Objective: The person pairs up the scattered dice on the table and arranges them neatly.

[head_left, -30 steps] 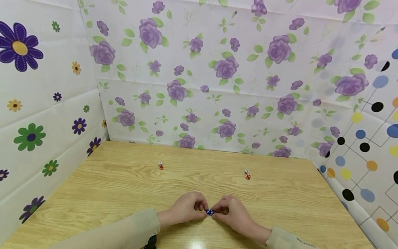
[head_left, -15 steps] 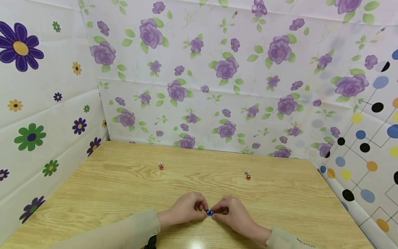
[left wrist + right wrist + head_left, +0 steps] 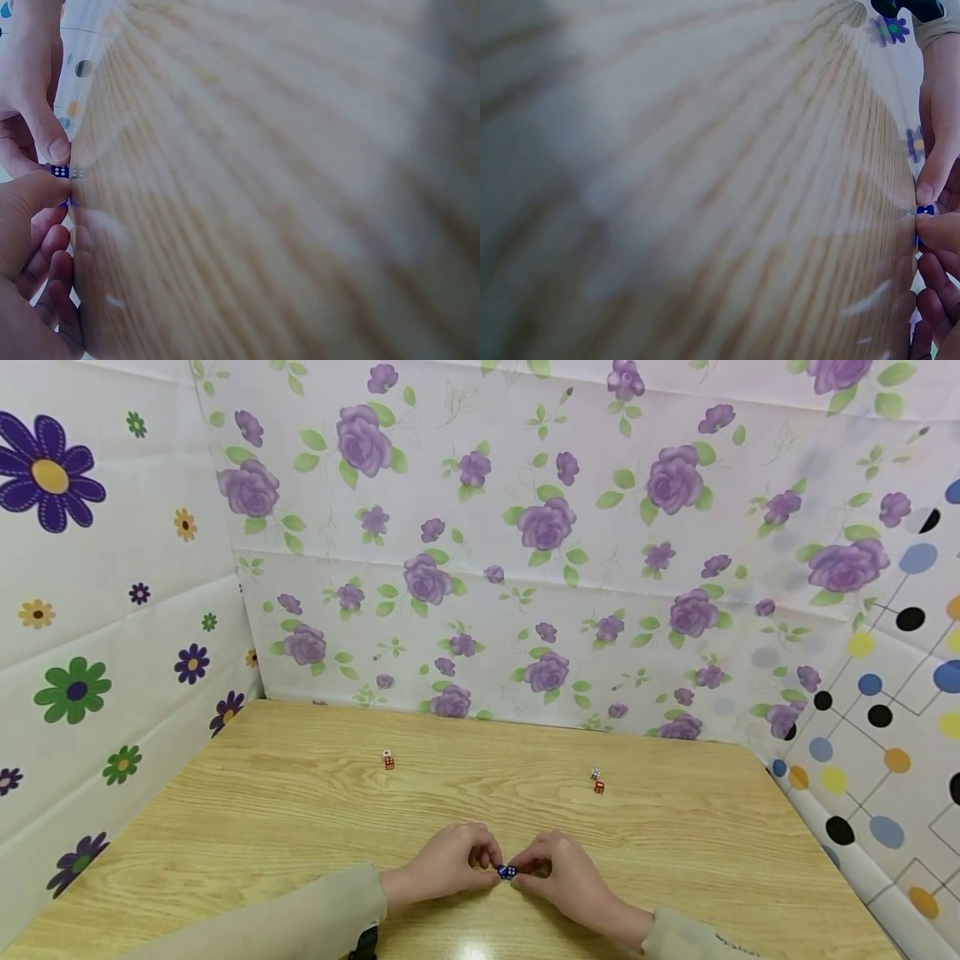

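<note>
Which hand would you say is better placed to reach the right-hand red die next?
Probably the right hand: it is nearer that red die, while the left hand is farther across the table. Each hand pinches a blue die.

blue dice: white pips | red dice: white markings | worktop: yellow-tan wood grain | back cloth: white, purple roses, green leaves | right cloth: white, multicoloured dots | sleeves: beige
</note>
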Demonstrator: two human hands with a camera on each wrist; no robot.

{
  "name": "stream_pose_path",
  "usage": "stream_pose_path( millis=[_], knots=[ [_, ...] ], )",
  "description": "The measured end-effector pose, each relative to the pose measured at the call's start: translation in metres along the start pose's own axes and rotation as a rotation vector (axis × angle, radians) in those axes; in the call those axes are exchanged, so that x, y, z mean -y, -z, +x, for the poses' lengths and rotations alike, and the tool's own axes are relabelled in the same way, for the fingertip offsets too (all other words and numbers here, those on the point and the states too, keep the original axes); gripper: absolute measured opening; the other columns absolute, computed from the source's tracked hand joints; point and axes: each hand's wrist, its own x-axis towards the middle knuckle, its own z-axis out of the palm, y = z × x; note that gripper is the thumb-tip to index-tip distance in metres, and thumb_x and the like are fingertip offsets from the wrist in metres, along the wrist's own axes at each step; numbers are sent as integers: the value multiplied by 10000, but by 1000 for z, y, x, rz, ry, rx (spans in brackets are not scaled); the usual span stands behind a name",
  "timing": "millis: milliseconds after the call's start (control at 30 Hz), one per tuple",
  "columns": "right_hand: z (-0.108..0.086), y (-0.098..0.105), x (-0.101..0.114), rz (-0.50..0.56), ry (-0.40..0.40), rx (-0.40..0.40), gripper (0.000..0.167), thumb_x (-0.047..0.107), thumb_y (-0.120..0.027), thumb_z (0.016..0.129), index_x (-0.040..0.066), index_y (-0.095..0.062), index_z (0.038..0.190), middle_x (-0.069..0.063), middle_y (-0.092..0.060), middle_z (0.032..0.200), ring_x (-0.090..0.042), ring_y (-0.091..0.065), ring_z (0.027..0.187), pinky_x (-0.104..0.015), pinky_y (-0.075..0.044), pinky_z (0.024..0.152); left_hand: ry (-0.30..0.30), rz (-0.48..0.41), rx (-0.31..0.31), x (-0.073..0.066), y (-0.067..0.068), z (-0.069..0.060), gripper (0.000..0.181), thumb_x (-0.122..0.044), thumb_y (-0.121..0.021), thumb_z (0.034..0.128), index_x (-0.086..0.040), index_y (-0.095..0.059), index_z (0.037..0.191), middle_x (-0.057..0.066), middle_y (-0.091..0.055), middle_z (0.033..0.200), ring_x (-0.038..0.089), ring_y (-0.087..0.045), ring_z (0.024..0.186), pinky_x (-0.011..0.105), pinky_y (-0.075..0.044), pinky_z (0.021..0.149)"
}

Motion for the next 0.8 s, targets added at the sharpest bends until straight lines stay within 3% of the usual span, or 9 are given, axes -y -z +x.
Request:
stream_pose_path(
  millis=[300,533,800],
  knots=[
    [0,1,0,16,-4,7,88,229,-799,829,261,-784,909,133,-662,863,-24,-541,851,-198,-454,720,15,-3,6,1,0,0,81,-172,-784,831,-183,-710,862,-73,-608,788,-26,-474,654,143,-409,621],
    [0,1,0,22,3,7,89,231,-800,828,258,-784,912,135,-660,858,-10,-552,845,-193,-460,719,-17,-31,14,1,3,-1,93,-170,-781,839,-158,-719,907,-14,-634,818,19,-498,664,147,-412,618],
    [0,1,-1,19,-8,12,89,260,-800,827,278,-781,912,153,-647,856,-12,-530,841,-188,-434,714,-62,-114,125,9,16,-3,192,-136,-772,848,-96,-704,1023,37,-657,948,13,-557,794,166,-492,713]
  ],
)
